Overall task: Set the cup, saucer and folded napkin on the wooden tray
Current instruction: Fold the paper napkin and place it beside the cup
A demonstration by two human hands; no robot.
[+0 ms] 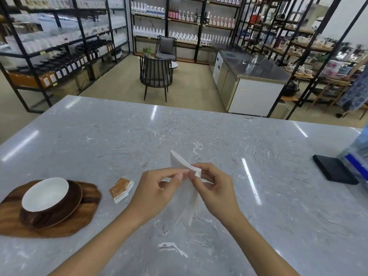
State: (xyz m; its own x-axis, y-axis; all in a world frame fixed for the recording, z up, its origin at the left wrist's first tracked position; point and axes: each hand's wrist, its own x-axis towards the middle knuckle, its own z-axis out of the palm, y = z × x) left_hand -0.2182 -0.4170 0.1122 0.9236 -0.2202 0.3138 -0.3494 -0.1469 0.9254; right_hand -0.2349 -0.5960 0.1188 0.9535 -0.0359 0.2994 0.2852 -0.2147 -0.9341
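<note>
Both hands pinch the napkin (186, 176) in mid-air above the counter: left hand (157, 190) and right hand (214, 188) fingertips clamped at its top fold. Cup (44, 198) and saucer (76, 198) already sit on the wooden tray (87, 212), left of the grip. Advice: align edges, crease flat, then place beside the saucer.

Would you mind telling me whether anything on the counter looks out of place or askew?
One thing: a small orange-and-white sachet lies loose and tilted on the marble counter, just right of the wooden tray. The cup sits tidily on its saucer, and both hands hold the napkin.
</note>
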